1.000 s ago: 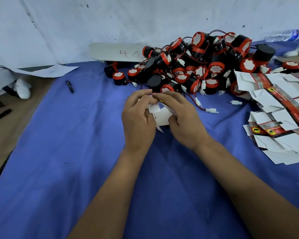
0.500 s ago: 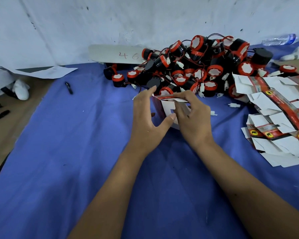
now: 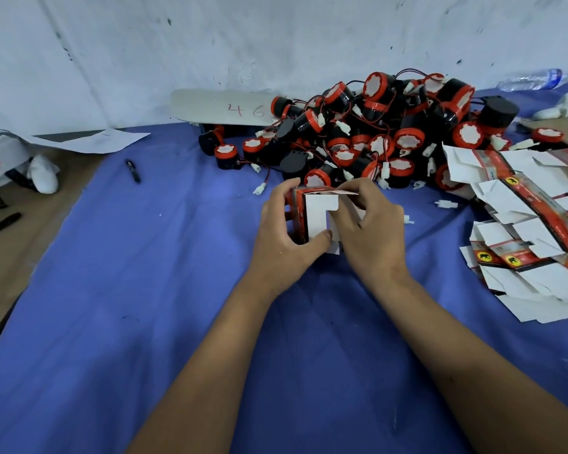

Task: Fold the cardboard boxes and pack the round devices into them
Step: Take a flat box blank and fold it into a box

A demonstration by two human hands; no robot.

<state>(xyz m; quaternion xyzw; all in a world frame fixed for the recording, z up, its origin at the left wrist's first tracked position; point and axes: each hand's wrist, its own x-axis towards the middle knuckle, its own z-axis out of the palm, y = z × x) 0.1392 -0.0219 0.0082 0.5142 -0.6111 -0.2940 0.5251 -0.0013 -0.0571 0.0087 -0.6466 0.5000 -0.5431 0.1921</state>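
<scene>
Left hand (image 3: 281, 234): fingers curled round the box's left side, thumb pressing its white flap. Cardboard box (image 3: 312, 217): half-folded, held upright between both hands just above the blue counter (image 3: 145, 290), long axis near vertical; red-and-black printed panel left, white flaps facing the camera. Right hand (image 3: 368, 231): fingers pinching the top flap, likely next to tuck. Round devices (image 3: 374, 132): black-and-red heap just beyond. Flat box blanks (image 3: 522, 224): stacked right.

Packing workshop: heaped round devices (image 3: 374, 139), flat cardboard boxes (image 3: 522, 224).
</scene>
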